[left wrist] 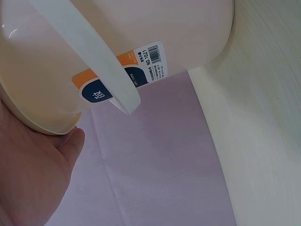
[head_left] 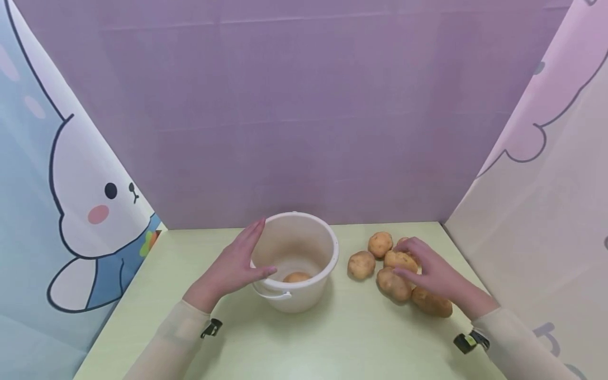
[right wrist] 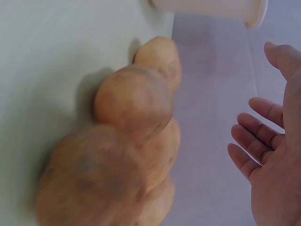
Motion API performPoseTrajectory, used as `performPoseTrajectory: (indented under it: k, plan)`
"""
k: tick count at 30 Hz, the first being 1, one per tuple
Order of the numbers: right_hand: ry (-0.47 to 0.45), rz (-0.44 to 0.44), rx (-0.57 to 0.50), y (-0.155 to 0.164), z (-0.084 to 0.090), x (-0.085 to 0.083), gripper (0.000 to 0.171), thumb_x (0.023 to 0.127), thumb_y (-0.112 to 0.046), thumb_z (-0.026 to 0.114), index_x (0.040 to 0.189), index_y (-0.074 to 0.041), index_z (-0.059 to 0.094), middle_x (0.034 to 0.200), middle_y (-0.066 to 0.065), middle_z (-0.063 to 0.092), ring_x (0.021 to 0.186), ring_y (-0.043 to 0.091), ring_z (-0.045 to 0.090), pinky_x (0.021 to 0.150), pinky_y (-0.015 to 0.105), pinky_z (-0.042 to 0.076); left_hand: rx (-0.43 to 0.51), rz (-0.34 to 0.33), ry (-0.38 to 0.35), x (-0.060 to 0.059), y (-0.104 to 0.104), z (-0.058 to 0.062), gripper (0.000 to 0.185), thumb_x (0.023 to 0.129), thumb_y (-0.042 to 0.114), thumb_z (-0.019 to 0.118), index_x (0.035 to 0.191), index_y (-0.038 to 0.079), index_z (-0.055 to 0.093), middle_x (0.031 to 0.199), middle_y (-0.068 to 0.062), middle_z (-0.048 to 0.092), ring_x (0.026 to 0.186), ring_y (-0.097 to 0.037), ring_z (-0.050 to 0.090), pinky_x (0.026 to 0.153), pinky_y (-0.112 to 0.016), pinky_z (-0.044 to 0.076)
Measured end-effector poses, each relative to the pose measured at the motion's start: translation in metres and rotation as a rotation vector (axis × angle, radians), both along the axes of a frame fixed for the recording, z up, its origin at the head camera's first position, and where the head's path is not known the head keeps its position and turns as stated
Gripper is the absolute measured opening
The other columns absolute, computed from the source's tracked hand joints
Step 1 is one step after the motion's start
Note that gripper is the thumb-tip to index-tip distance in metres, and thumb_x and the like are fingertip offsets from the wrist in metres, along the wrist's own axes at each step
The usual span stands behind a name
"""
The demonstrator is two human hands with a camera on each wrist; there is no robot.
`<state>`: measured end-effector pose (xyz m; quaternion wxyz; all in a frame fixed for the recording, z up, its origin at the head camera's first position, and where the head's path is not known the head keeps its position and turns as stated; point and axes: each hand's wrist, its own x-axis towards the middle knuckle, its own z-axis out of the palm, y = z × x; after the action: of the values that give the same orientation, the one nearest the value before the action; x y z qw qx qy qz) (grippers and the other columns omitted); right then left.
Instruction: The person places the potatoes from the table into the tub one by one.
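A white plastic bucket [head_left: 294, 258] stands mid-table with one potato [head_left: 296, 277] lying in its bottom. My left hand [head_left: 244, 258] lies flat against the bucket's left wall, fingers straight, thumb at the rim. In the left wrist view the bucket wall [left wrist: 155, 23], its white handle [left wrist: 94, 52] and a barcode label [left wrist: 141, 66] fill the top, with my palm [left wrist: 33, 174] below. Right of the bucket sits a pile of several potatoes [head_left: 393, 284]. My right hand [head_left: 420, 266] hovers over them with fingers spread, gripping none. The right wrist view shows the potatoes [right wrist: 127, 141] close up and the open fingers [right wrist: 254, 136] apart from them.
The pale green table [head_left: 342, 338] is boxed in by a purple back wall [head_left: 304, 116], a rabbit-print panel [head_left: 85, 211] on the left and a pale panel [head_left: 546, 221] on the right. Two single potatoes [head_left: 361, 264] [head_left: 380, 244] lie between bucket and pile.
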<state>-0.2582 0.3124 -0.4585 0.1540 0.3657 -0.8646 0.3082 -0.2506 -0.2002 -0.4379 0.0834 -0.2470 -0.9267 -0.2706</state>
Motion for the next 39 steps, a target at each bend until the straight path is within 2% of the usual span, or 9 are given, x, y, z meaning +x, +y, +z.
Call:
performPoseTrajectory:
  k: [4, 12, 16, 20, 25, 28, 33, 37, 39]
  plan:
    - [-0.009, -0.062, 0.019, 0.016, -0.011, 0.009, 0.044, 0.091, -0.009, 0.091, 0.128, -0.012, 0.068, 0.123, 0.001, 0.068, 0.111, 0.013, 0.061, 0.094, 0.033, 0.056, 0.002, 0.000, -0.006, 0.001, 0.000, 0.001, 0.121, 0.092, 0.061, 0.083, 0.177, 0.005, 0.017, 0.182, -0.016, 0.022, 0.166, -0.040, 0.025, 0.128, -0.066, 0.032]
    - [-0.047, -0.173, 0.047, 0.035, -0.028, 0.023, 0.047, 0.090, -0.018, 0.093, 0.128, -0.002, 0.069, 0.123, 0.008, 0.069, 0.114, 0.031, 0.065, 0.100, 0.026, 0.049, 0.005, 0.004, -0.007, 0.000, 0.001, 0.000, 0.120, 0.092, 0.057, 0.084, 0.177, 0.006, 0.017, 0.182, -0.016, 0.022, 0.166, -0.041, 0.025, 0.128, -0.067, 0.032]
    - [-0.066, -0.189, 0.051, 0.039, -0.031, 0.027, 0.049, 0.091, -0.021, 0.093, 0.129, -0.001, 0.070, 0.124, 0.008, 0.070, 0.114, 0.028, 0.065, 0.098, 0.028, 0.050, 0.007, 0.002, -0.011, -0.001, 0.001, -0.001, 0.120, 0.093, 0.056, 0.084, 0.178, 0.007, 0.016, 0.183, -0.015, 0.022, 0.167, -0.040, 0.024, 0.128, -0.066, 0.032]
    - [-0.123, -0.196, 0.061, 0.042, -0.034, 0.030, 0.049, 0.092, -0.022, 0.093, 0.130, -0.001, 0.069, 0.123, 0.007, 0.069, 0.115, 0.020, 0.063, 0.093, 0.035, 0.059, 0.010, 0.000, -0.013, -0.001, 0.001, -0.001, 0.120, 0.093, 0.060, 0.083, 0.178, 0.008, 0.016, 0.183, -0.015, 0.022, 0.167, -0.039, 0.024, 0.129, -0.065, 0.031]
    - [-0.198, -0.213, 0.082, 0.046, -0.036, 0.032, 0.054, 0.093, -0.028, 0.093, 0.133, -0.001, 0.068, 0.127, 0.009, 0.068, 0.119, 0.028, 0.064, 0.095, 0.040, 0.061, 0.011, 0.000, -0.013, -0.001, 0.000, -0.002, 0.121, 0.093, 0.062, 0.082, 0.178, 0.008, 0.015, 0.183, -0.015, 0.022, 0.167, -0.039, 0.024, 0.129, -0.066, 0.031]
    - [-0.210, -0.236, 0.101, 0.049, -0.038, 0.033, 0.057, 0.092, -0.032, 0.093, 0.135, -0.002, 0.069, 0.130, 0.009, 0.069, 0.122, 0.031, 0.065, 0.100, 0.040, 0.057, 0.007, -0.003, -0.008, -0.002, 0.001, -0.002, 0.121, 0.093, 0.063, 0.081, 0.178, 0.008, 0.015, 0.183, -0.015, 0.022, 0.167, -0.039, 0.024, 0.129, -0.065, 0.032]
    - [-0.242, -0.250, 0.105, 0.052, -0.044, 0.034, 0.058, 0.091, -0.035, 0.094, 0.132, -0.002, 0.069, 0.131, 0.008, 0.070, 0.123, 0.034, 0.065, 0.101, 0.046, 0.056, 0.008, -0.002, -0.002, -0.001, 0.001, -0.001, 0.121, 0.092, 0.059, 0.083, 0.178, 0.007, 0.016, 0.183, -0.015, 0.022, 0.167, -0.039, 0.024, 0.129, -0.066, 0.032]
    - [-0.288, -0.246, 0.094, 0.055, -0.050, 0.034, 0.060, 0.088, -0.036, 0.096, 0.131, -0.003, 0.069, 0.130, 0.009, 0.070, 0.121, 0.032, 0.064, 0.097, 0.044, 0.057, 0.005, 0.002, 0.003, -0.001, 0.001, -0.002, 0.119, 0.093, 0.052, 0.086, 0.178, 0.007, 0.015, 0.183, -0.016, 0.022, 0.167, -0.040, 0.025, 0.129, -0.066, 0.032]
    - [-0.305, -0.237, 0.083, 0.056, -0.055, 0.033, 0.060, 0.088, -0.035, 0.096, 0.130, -0.003, 0.068, 0.128, 0.008, 0.070, 0.116, 0.025, 0.064, 0.092, 0.039, 0.057, 0.001, 0.002, 0.005, -0.002, 0.001, -0.003, 0.119, 0.094, 0.053, 0.085, 0.178, 0.007, 0.015, 0.183, -0.016, 0.022, 0.167, -0.040, 0.024, 0.129, -0.066, 0.031]
